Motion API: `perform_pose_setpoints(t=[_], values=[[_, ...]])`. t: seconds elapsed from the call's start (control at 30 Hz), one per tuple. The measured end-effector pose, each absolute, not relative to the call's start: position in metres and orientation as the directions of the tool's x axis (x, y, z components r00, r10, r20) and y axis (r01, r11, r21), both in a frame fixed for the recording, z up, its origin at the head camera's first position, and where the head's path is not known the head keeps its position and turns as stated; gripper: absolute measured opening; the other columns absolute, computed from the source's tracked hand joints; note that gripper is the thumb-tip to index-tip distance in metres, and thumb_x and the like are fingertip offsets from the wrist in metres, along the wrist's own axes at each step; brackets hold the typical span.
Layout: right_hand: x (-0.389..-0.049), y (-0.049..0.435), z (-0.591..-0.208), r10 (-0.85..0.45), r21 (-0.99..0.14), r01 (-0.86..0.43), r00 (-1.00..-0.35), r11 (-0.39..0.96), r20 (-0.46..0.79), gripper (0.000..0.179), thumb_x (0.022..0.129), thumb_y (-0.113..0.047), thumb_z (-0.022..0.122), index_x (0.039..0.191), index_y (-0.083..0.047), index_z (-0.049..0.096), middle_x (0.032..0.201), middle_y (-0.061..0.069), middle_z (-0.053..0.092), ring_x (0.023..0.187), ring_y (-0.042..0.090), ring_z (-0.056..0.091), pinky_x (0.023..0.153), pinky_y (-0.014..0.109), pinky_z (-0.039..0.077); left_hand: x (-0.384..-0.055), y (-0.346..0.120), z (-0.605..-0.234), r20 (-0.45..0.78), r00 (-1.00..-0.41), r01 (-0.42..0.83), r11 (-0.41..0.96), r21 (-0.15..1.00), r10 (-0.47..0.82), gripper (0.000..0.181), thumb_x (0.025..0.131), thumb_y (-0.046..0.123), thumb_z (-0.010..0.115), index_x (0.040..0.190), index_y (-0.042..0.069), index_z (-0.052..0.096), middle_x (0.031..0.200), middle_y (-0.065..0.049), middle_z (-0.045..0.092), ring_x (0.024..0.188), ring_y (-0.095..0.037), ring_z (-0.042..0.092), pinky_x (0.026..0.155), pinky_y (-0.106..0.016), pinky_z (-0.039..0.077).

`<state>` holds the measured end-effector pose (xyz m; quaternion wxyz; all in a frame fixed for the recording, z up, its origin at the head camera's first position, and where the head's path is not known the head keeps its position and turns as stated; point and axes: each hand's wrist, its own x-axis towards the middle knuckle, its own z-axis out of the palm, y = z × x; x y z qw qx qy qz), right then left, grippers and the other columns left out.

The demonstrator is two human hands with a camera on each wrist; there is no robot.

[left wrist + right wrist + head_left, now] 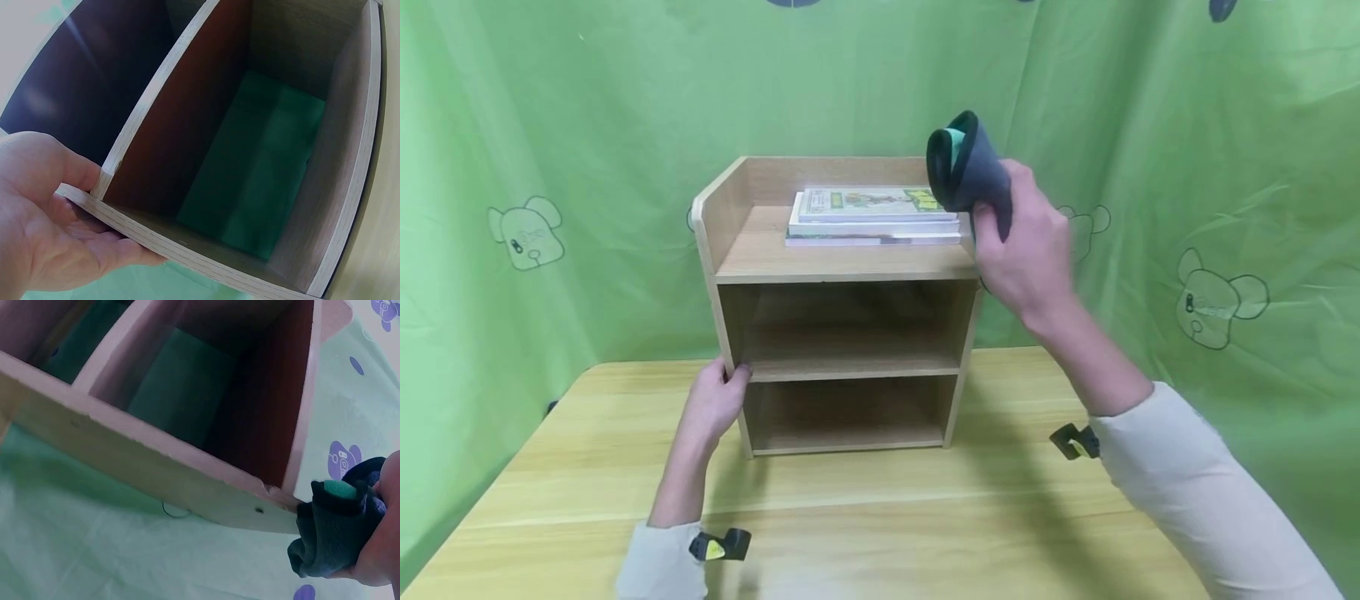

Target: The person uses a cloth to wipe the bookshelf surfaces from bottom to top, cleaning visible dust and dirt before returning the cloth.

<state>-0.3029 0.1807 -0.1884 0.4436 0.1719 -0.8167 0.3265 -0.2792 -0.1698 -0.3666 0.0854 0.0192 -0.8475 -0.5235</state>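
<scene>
A small wooden shelf (853, 371) stands on the table, with a raised rim round its top and two compartments below. My left hand (718, 404) grips the shelf's left side panel at the height of the middle board. In the left wrist view the thumb of that hand (44, 219) lies inside the panel and the fingers lie outside it. My right hand (1030, 242) is raised by the shelf's top right corner and holds a folded dark grey cloth (988, 175) with black edging. A green inner face of the cloth (340, 519) shows in the right wrist view.
A short stack of books (880, 218) lies on the shelf's top board. The light wood table (850, 533) runs under the shelf. A green curtain (625, 100) with printed animal heads hangs behind and on both sides.
</scene>
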Motion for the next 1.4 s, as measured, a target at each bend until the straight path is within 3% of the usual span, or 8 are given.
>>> perform_pose_setpoints(t=[0.13, 0.33, 0.47, 0.7, 0.87, 1.03, 1.27, 1.4], values=[[-0.308, 0.174, -0.193, 0.040, -0.443, -0.531, -0.607, 0.723, 0.794, 0.042, 0.101, -0.024, 0.051, 0.139, -0.007, 0.047, 0.121, 0.021, 0.063, 0.091, 0.035, 0.062, 0.079, 0.047, 0.054, -0.278, -0.171, -0.365, 0.130, -0.984, 0.061, 0.454, 0.889, -0.122, 0.032, 0.106, 0.025, 0.044, 0.120, 0.000, 0.058, 0.076, -0.003, 0.040, 0.065, -0.017, 0.037, 0.056, -0.031, 0.038], [-0.321, 0.168, -0.200, 0.063, -0.444, -0.488, -0.617, 0.752, 0.784, 0.051, 0.103, -0.036, 0.052, 0.145, -0.010, 0.041, 0.139, 0.016, 0.054, 0.110, 0.037, 0.062, 0.093, 0.049, 0.055, -0.278, -0.171, -0.364, 0.131, -0.982, 0.058, 0.448, 0.892, -0.133, 0.024, 0.106, 0.024, 0.044, 0.096, 0.004, 0.053, 0.072, -0.001, 0.038, 0.061, -0.016, 0.035, 0.051, -0.028, 0.035], [-0.329, 0.164, -0.192, 0.057, -0.415, -0.431, -0.636, 0.801, 0.770, 0.050, 0.104, -0.036, 0.050, 0.144, -0.007, 0.046, 0.143, 0.017, 0.053, 0.114, 0.038, 0.062, 0.098, 0.052, 0.052, -0.279, -0.173, -0.364, 0.127, -0.983, 0.056, 0.444, 0.894, -0.132, 0.024, 0.106, 0.024, 0.044, 0.101, 0.003, 0.055, 0.073, -0.001, 0.039, 0.061, -0.016, 0.036, 0.052, -0.028, 0.035], [-0.338, 0.158, -0.143, 0.030, -0.417, -0.197, -0.877, 0.887, 0.479, 0.053, 0.102, -0.035, 0.041, 0.141, 0.001, 0.049, 0.129, 0.024, 0.061, 0.108, 0.039, 0.060, 0.089, 0.051, 0.055, -0.279, -0.175, -0.362, 0.117, -0.983, 0.046, 0.439, 0.897, -0.138, 0.027, 0.106, 0.026, 0.044, 0.106, 0.001, 0.056, 0.074, -0.001, 0.039, 0.062, -0.016, 0.036, 0.053, -0.029, 0.036], [-0.353, 0.162, -0.115, 0.037, -0.464, -0.076, -0.972, 0.883, 0.231, 0.056, 0.100, -0.032, 0.041, 0.146, -0.002, 0.046, 0.132, 0.023, 0.059, 0.107, 0.035, 0.060, 0.079, 0.042, 0.056, -0.280, -0.175, -0.361, 0.118, -0.984, 0.048, 0.440, 0.897, -0.134, 0.028, 0.106, 0.025, 0.044, 0.106, 0.000, 0.056, 0.075, -0.002, 0.039, 0.065, -0.017, 0.037, 0.056, -0.030, 0.037], [-0.373, 0.165, -0.099, 0.059, -0.453, 0.008, -0.993, 0.891, 0.100, 0.060, 0.096, -0.029, 0.043, 0.149, -0.001, 0.042, 0.135, 0.021, 0.052, 0.106, 0.031, 0.055, 0.073, 0.037, 0.055, -0.280, -0.173, -0.362, 0.124, -0.983, 0.051, 0.442, 0.896, -0.137, 0.027, 0.106, 0.024, 0.044, 0.107, 0.001, 0.057, 0.076, -0.003, 0.040, 0.066, -0.018, 0.038, 0.057, -0.031, 0.038], [-0.387, 0.171, -0.096, 0.018, -0.340, 0.011, -1.000, 0.941, 0.018, 0.077, 0.102, -0.053, 0.038, 0.160, -0.004, 0.023, 0.152, 0.029, 0.041, 0.134, 0.042, 0.044, 0.110, 0.054, 0.041, -0.280, -0.170, -0.365, 0.108, -0.986, 0.041, 0.440, 0.897, -0.127, 0.026, 0.106, 0.025, 0.044, 0.106, 0.001, 0.056, 0.078, -0.004, 0.042, 0.067, -0.018, 0.039, 0.058, -0.032, 0.038], [-0.388, 0.173, -0.097, 0.006, -0.346, 0.004, -1.000, 0.938, 0.003, 0.074, 0.102, -0.051, 0.044, 0.158, -0.006, 0.030, 0.148, 0.028, 0.045, 0.129, 0.040, 0.047, 0.105, 0.052, 0.043, -0.280, -0.170, -0.366, 0.115, -0.984, 0.042, 0.452, 0.891, -0.137, 0.029, 0.106, 0.025, 0.044, 0.111, 0.000, 0.058, 0.084, -0.009, 0.048, 0.070, -0.021, 0.042, 0.061, -0.032, 0.040]])
